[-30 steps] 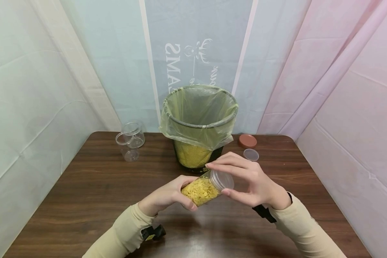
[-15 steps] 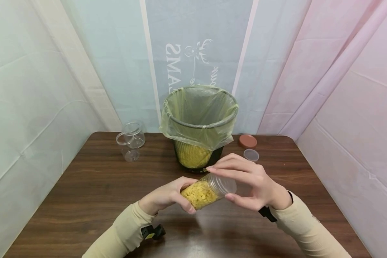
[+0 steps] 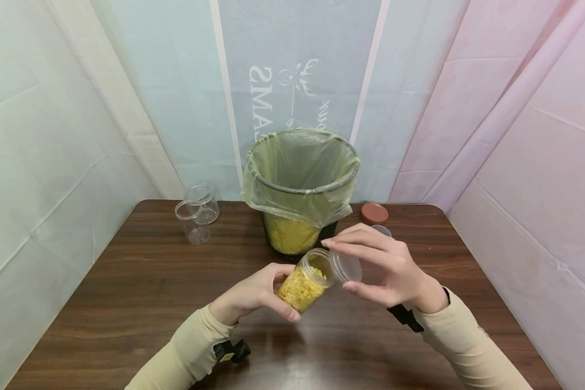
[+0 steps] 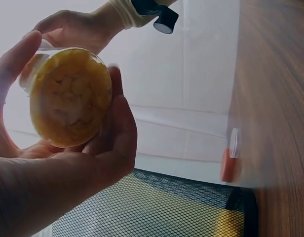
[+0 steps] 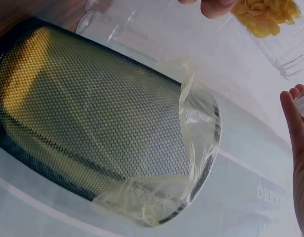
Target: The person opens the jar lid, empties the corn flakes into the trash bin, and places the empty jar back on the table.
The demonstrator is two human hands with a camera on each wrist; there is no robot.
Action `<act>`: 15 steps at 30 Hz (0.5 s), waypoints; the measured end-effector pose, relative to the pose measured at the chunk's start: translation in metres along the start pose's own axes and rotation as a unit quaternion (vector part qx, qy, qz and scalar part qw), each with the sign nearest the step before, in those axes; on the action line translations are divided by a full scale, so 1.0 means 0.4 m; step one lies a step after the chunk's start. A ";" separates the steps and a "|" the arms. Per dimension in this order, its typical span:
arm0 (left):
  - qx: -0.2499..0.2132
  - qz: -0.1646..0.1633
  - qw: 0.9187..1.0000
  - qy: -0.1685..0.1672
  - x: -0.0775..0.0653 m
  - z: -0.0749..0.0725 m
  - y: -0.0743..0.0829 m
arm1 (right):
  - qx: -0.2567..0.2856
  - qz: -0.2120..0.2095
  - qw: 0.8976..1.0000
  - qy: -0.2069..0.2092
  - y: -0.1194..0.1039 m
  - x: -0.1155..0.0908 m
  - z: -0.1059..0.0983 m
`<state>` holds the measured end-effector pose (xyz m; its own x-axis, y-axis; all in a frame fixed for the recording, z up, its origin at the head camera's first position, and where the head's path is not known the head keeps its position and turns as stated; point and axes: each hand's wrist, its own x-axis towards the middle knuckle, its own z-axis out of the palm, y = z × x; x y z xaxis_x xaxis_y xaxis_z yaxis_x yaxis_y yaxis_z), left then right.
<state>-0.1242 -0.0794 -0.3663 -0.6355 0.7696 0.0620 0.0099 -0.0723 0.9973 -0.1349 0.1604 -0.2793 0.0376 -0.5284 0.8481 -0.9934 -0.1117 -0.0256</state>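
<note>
My left hand [image 3: 258, 292] grips a clear plastic jar [image 3: 304, 287] partly filled with yellow flakes [image 3: 299, 290]. The jar is tilted, its uncovered mouth facing up and to the right. Just off the mouth, my right hand [image 3: 387, 265] pinches a translucent lid [image 3: 346, 266] between thumb and fingers. In the left wrist view the jar's round base [image 4: 70, 98] faces the camera, with the fingers wrapped around it. The right wrist view catches the flakes [image 5: 268, 15] inside the jar at the top and an edge of the lid [image 5: 303, 103] at the right.
A mesh bin [image 3: 292, 233] with a yellowish bag liner [image 3: 302, 203] stands behind the hands. Two clear jars, one in front [image 3: 197, 230] and one behind [image 3: 207, 208], are at the back left. A reddish-brown lid [image 3: 374, 213] and a partly hidden clear disc [image 3: 382, 230] lie at the back right.
The translucent lid has come off the jar's mouth and moved slightly right and up with my right hand. The jar has tipped a little more upright in my left hand.
</note>
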 end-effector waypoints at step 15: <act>0.035 0.016 0.996 0.083 -0.001 0.002 0.001 | -0.058 0.065 0.996 0.036 0.004 -0.064 -0.047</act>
<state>-0.1233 -0.0792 -0.3657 -0.7533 0.6511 0.0930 0.0820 -0.0473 0.9955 -0.1394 0.1895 -0.2909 -0.0959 -0.4707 0.8771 -0.9953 0.0546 -0.0795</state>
